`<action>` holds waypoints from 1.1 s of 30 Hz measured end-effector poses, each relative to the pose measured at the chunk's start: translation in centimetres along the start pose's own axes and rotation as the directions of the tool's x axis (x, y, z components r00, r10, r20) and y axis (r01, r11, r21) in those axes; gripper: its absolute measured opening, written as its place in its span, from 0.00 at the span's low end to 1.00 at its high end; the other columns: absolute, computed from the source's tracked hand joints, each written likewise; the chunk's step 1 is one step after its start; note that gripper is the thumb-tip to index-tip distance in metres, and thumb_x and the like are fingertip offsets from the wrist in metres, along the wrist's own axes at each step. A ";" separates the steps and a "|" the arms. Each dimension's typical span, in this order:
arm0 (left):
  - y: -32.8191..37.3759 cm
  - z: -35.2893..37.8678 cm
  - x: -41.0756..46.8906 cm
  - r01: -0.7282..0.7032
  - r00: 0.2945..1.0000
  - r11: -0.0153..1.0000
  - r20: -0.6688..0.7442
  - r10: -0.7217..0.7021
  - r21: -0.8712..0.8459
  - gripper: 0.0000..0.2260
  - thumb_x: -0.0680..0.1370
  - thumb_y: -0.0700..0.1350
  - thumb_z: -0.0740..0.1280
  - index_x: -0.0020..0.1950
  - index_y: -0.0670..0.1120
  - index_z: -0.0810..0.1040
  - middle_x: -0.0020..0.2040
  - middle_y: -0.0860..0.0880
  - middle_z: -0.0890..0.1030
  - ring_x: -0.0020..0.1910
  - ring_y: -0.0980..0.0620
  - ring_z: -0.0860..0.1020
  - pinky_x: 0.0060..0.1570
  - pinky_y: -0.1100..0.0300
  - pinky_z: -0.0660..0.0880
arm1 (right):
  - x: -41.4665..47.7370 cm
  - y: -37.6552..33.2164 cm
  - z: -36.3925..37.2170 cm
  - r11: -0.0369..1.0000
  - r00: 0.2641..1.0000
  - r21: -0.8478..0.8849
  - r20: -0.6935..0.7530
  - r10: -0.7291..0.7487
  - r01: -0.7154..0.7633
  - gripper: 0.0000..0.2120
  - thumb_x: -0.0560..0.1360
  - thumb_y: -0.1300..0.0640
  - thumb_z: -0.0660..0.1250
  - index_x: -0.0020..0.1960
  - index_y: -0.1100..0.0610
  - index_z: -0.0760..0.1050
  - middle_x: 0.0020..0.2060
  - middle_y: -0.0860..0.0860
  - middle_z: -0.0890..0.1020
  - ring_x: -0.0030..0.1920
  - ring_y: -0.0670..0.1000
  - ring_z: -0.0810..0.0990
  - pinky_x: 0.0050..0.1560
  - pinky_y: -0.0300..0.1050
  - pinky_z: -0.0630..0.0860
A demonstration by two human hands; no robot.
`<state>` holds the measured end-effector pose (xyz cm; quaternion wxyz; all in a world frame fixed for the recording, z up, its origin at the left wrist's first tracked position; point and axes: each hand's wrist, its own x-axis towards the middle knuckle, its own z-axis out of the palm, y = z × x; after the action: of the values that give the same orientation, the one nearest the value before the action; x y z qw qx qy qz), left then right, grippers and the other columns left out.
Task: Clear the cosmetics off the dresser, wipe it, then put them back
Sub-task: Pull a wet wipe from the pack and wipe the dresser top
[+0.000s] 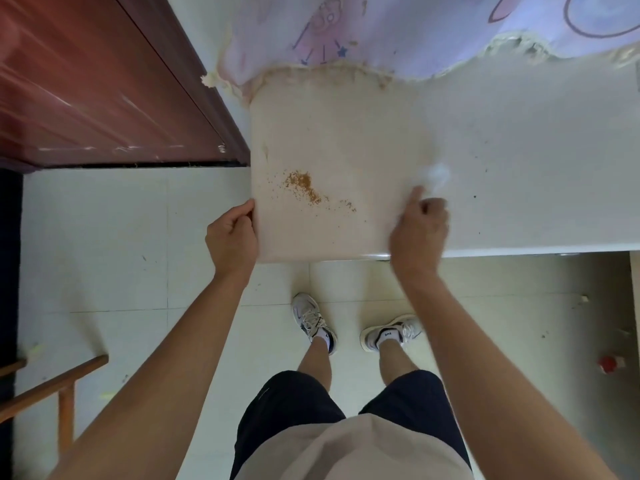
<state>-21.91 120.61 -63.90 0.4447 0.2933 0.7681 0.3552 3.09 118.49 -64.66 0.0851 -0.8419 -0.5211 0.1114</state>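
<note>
The white dresser top runs across the upper right, and no cosmetics stand on it. On its left end lies a cream square sheet with a patch of brown crumbs on it. My left hand pinches the sheet's left edge near the front corner. My right hand is blurred at the sheet's right edge, closed around something white and crumpled, which looks like a tissue or cloth. Small dark specks dot the bare dresser top to the right.
A lilac patterned curtain with a frilled hem hangs over the back of the dresser. A dark red wooden door fills the upper left. A wooden chair rail is at lower left. A red-capped object lies on the tiled floor at right.
</note>
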 end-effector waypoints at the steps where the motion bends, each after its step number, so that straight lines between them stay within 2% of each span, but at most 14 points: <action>1: 0.0 0.0 0.0 0.001 1.000 1.000 0.001 -0.001 -0.002 0.17 0.77 0.35 0.59 0.60 0.46 0.83 0.54 0.55 0.83 0.56 0.57 0.80 0.63 0.57 0.75 | -1.0 -2.3 0.8 0.996 0.996 0.040 0.014 -0.085 0.084 0.28 0.68 0.73 0.62 0.68 0.68 0.70 0.49 0.67 0.76 0.45 0.66 0.76 0.44 0.55 0.73; 4: -0.2 -0.2 0.1 0.021 1.000 1.000 0.011 -0.021 0.001 0.17 0.76 0.35 0.59 0.58 0.47 0.84 0.53 0.54 0.84 0.54 0.56 0.81 0.60 0.56 0.77 | -3.1 -8.6 1.9 0.942 0.958 0.223 0.082 -0.276 0.252 0.27 0.70 0.74 0.60 0.69 0.69 0.69 0.50 0.65 0.75 0.46 0.64 0.75 0.45 0.52 0.73; 7: -0.5 -0.7 -0.5 0.036 0.999 0.999 0.007 -0.036 -0.009 0.17 0.76 0.34 0.59 0.55 0.46 0.84 0.51 0.53 0.85 0.52 0.55 0.82 0.58 0.56 0.78 | -3.2 -10.8 1.1 0.887 0.925 0.412 0.213 -0.316 0.208 0.22 0.80 0.66 0.57 0.73 0.61 0.68 0.57 0.60 0.73 0.54 0.60 0.75 0.52 0.42 0.69; 10: -0.4 -1.2 -0.9 0.058 0.998 0.998 0.015 -0.057 -0.039 0.16 0.76 0.33 0.59 0.54 0.44 0.84 0.49 0.50 0.85 0.51 0.52 0.83 0.58 0.56 0.79 | -0.7 -8.0 -0.7 0.845 0.971 0.511 0.075 -0.229 0.160 0.18 0.81 0.63 0.58 0.70 0.60 0.72 0.56 0.59 0.73 0.51 0.55 0.76 0.53 0.32 0.63; 12: -0.2 -1.3 -0.7 0.066 0.998 0.997 0.025 -0.065 -0.050 0.17 0.76 0.32 0.59 0.52 0.45 0.84 0.49 0.50 0.85 0.51 0.51 0.83 0.57 0.55 0.79 | 1.6 -4.0 -1.0 0.885 0.991 0.449 -0.015 -0.130 0.123 0.18 0.80 0.63 0.58 0.69 0.59 0.73 0.56 0.60 0.73 0.51 0.59 0.77 0.55 0.35 0.65; 16: -0.4 -1.4 -0.8 0.058 0.998 0.998 0.016 -0.058 -0.025 0.17 0.75 0.33 0.59 0.50 0.49 0.85 0.48 0.52 0.85 0.50 0.52 0.83 0.57 0.54 0.79 | 2.7 1.0 -0.8 0.989 1.000 0.146 -0.016 0.009 -0.006 0.20 0.82 0.59 0.57 0.74 0.56 0.67 0.56 0.61 0.73 0.52 0.63 0.76 0.50 0.50 0.73; 18: -0.5 -1.3 -0.9 0.050 0.999 0.999 0.013 -0.050 -0.015 0.18 0.75 0.34 0.59 0.47 0.53 0.84 0.47 0.54 0.85 0.50 0.53 0.83 0.57 0.55 0.79 | 1.9 -1.0 0.0 0.994 0.998 0.081 0.005 -0.068 0.067 0.22 0.79 0.62 0.59 0.73 0.60 0.67 0.54 0.63 0.75 0.49 0.65 0.77 0.47 0.55 0.75; 20: -0.3 -1.3 -0.9 0.059 0.998 0.998 0.023 -0.059 -0.025 0.19 0.75 0.33 0.58 0.47 0.53 0.84 0.47 0.54 0.85 0.50 0.52 0.83 0.55 0.57 0.79 | 0.7 -4.9 1.4 0.973 0.975 0.062 0.015 -0.223 0.222 0.22 0.74 0.64 0.61 0.68 0.65 0.72 0.46 0.64 0.78 0.42 0.65 0.78 0.39 0.54 0.75; 21: -0.2 -1.3 -0.9 0.075 0.997 0.997 0.034 -0.074 -0.034 0.19 0.75 0.32 0.58 0.48 0.52 0.84 0.47 0.53 0.85 0.50 0.51 0.83 0.53 0.58 0.80 | -0.1 -7.1 2.2 0.952 0.954 0.050 -0.008 -0.301 0.301 0.21 0.72 0.64 0.60 0.64 0.65 0.75 0.43 0.63 0.78 0.39 0.63 0.78 0.37 0.51 0.74; 23: 0.0 -1.8 -1.0 0.118 0.991 0.993 0.070 -0.116 -0.031 0.18 0.75 0.31 0.56 0.49 0.46 0.84 0.46 0.50 0.85 0.48 0.51 0.83 0.49 0.60 0.80 | -1.6 -11.4 3.2 0.914 0.914 0.029 0.024 -0.405 0.404 0.21 0.73 0.64 0.58 0.64 0.63 0.74 0.44 0.59 0.78 0.40 0.60 0.78 0.39 0.50 0.73; 26: -0.2 -3.1 -0.5 0.191 0.977 0.981 0.087 -0.195 0.046 0.16 0.74 0.33 0.56 0.46 0.43 0.84 0.43 0.46 0.85 0.43 0.49 0.83 0.43 0.56 0.80 | -3.0 -15.8 3.8 0.881 0.867 0.069 0.154 -0.473 0.468 0.23 0.77 0.63 0.60 0.72 0.58 0.66 0.53 0.57 0.76 0.50 0.56 0.75 0.51 0.48 0.70; 28: -0.5 -4.0 -0.3 0.213 0.975 0.973 0.048 -0.218 0.088 0.15 0.74 0.34 0.57 0.45 0.45 0.83 0.42 0.47 0.85 0.40 0.51 0.82 0.40 0.58 0.78 | -2.9 -16.7 3.8 0.863 0.837 0.166 0.215 -0.504 0.477 0.22 0.79 0.62 0.59 0.72 0.53 0.69 0.54 0.55 0.76 0.52 0.56 0.75 0.53 0.47 0.69; 30: -0.7 -4.5 -0.2 0.233 0.972 0.967 -0.003 -0.233 0.105 0.14 0.75 0.35 0.58 0.47 0.46 0.82 0.41 0.48 0.85 0.39 0.52 0.81 0.38 0.61 0.75 | -2.3 -16.3 3.2 0.815 0.807 0.363 0.223 -0.547 0.452 0.17 0.82 0.59 0.59 0.68 0.51 0.75 0.53 0.55 0.78 0.51 0.57 0.77 0.53 0.49 0.72; 33: -0.6 -4.2 -0.1 0.276 0.960 0.959 0.022 -0.278 0.062 0.14 0.76 0.35 0.56 0.51 0.44 0.80 0.42 0.45 0.85 0.37 0.49 0.82 0.40 0.56 0.79 | 0.7 -13.1 1.4 0.794 0.874 0.483 0.110 -0.473 0.369 0.15 0.82 0.57 0.60 0.66 0.51 0.77 0.53 0.56 0.78 0.52 0.57 0.79 0.54 0.46 0.73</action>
<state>-25.67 118.95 -62.86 0.4929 0.2011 0.8047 0.2626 -8.21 124.95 -62.73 0.2396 -0.6428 -0.6627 0.3006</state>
